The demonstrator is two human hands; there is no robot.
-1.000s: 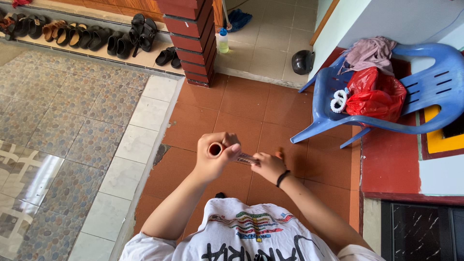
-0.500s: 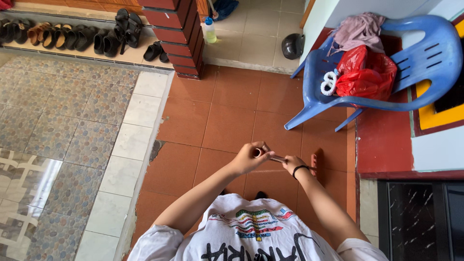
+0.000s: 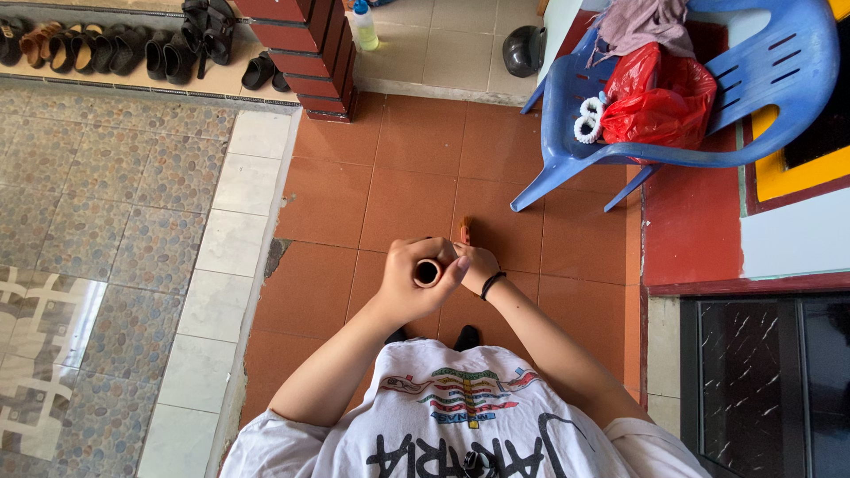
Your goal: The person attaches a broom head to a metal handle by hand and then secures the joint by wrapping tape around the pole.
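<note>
We wear a white short-sleeved T-shirt (image 3: 460, 425) with a colourful graphic and black lettering. Thin black band (image 3: 492, 284) circles our right wrist. Forearms bare; dark shoe tips (image 3: 467, 336) below.

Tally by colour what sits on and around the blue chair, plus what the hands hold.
Blue: 1, the chair
Red: 1, the plastic bag
White: 1, the ring bundle
Pink: 1, the cloth
Brown: 1, the tube in the left hand, right hand touching
Total: 5
</note>
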